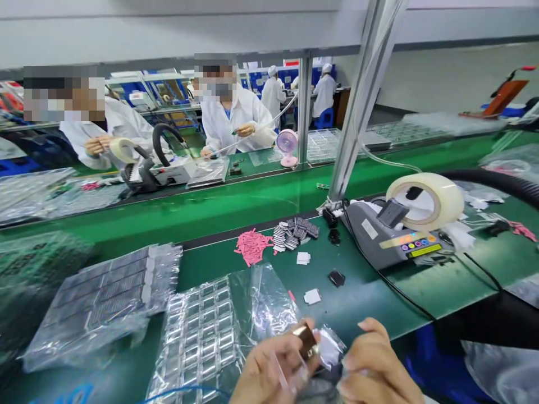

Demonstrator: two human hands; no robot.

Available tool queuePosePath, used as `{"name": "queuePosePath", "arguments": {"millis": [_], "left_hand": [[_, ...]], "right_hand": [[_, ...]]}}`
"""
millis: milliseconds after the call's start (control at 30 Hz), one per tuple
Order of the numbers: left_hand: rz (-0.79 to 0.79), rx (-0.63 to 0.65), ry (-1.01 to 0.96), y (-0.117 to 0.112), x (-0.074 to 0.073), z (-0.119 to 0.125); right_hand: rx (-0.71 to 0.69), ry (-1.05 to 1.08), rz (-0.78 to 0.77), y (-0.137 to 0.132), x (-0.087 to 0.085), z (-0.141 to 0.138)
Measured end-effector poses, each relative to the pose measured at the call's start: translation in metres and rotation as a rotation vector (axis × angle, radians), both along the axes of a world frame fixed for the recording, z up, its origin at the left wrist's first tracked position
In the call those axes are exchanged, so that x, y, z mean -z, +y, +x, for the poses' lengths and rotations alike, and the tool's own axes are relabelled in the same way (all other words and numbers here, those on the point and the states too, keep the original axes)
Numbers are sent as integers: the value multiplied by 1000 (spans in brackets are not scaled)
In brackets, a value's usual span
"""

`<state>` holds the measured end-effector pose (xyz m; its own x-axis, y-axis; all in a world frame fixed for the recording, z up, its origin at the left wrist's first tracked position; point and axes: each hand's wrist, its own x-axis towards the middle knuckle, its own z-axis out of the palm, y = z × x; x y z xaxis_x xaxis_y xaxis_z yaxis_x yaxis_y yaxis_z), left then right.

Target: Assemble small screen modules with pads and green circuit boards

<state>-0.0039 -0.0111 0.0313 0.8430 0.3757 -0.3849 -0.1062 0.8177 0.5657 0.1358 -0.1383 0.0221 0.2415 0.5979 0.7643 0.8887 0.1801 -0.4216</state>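
At the bottom edge, my left hand (269, 367) pinches a small shiny bronze-coloured piece (306, 339) together with a clear plastic film (329, 348). My right hand (373, 365) is curled beside it, fingertips on the same clear film. Both hands hover over the front of the green bench (366, 297). Just left of them lies a clear blister tray in a plastic bag (206, 331). Small white pads (312, 296) and a small black part (336, 278) lie on the mat beyond my hands.
A grey tape dispenser (391, 238) with a big clear tape roll (425, 200) stands at right. A pink strip pile (251, 247) and striped chips (295, 233) lie mid-bench. A bagged dark tray (105, 297) is at left. Across the conveyor, people in white coats work.
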Motion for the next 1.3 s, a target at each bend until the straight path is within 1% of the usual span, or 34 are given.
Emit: {"name": "queuePosePath", "arguments": {"millis": [33,100,167,200,267,300,333,367,400,467,500,533,567,600,633,667,733,800,867,933,1000,1033,1100,1167,1233,1300], "left_hand": [[-28,-66,3,4,0,-1],[-33,-185,7,10,-2,-4],[-3,-227,16,14,-4,-9],[16,-234,23,15,-5,-11],[43,-224,38,15,-7,-15],[50,-201,47,14,-8,-16],[59,-168,53,13,-9,-16],[74,-130,54,13,-9,-16],[94,-90,46,12,-9,-16],[149,-35,20,11,-8,-16],[182,-9,4,11,-8,-16],[218,15,-10,10,-7,-16],[252,32,-14,10,-8,-17],[283,46,-13,9,-9,-18],[308,58,-11,9,-10,-19],[325,67,-12,8,-12,-20],[343,74,-19,8,-16,-21],[351,78,-30,8,-19,-21],[337,49,-31,9,-21,-21],[264,-6,-50,9,-21,-22],[158,-48,-95,10,-22,-24],[103,-52,-126,10,-22,-25],[7,-29,-202,10,-23,-25],[-56,-1,-288,10,-24,-24],[-78,15,-356,8,-25,-23],[-79,21,-381,7,-24,-23]], "right_hand": [[-12,99,-46,-1,3,1],[-17,287,-244,0,17,4],[4,358,-442,6,40,6],[14,341,-501,9,53,6],[58,288,-526,13,75,7],[82,270,-526,14,81,7],[100,259,-523,14,81,8],[108,259,-518,14,77,9],[93,260,-513,14,68,10],[0,223,-465,17,37,12],[-81,160,-426,20,19,12],[-154,63,-340,24,2,12],[-197,-33,-295,29,-14,11],[-218,-107,-254,34,-26,9],[-219,-161,-223,40,-35,6],[-208,-194,-202,45,-40,3],[-191,-214,-152,52,-41,-3],[-208,-200,-123,55,-34,-5],[-273,-189,-140,58,-27,-3],[-342,-139,-169,60,-22,2],[-392,44,-196,63,-20,5],[-429,196,-216,65,-20,5],[-553,543,-253,66,-19,1],[-709,835,-255,67,-16,-8],[-807,1024,-227,67,-10,-17],[-838,1097,-211,67,-5,-23]]}}
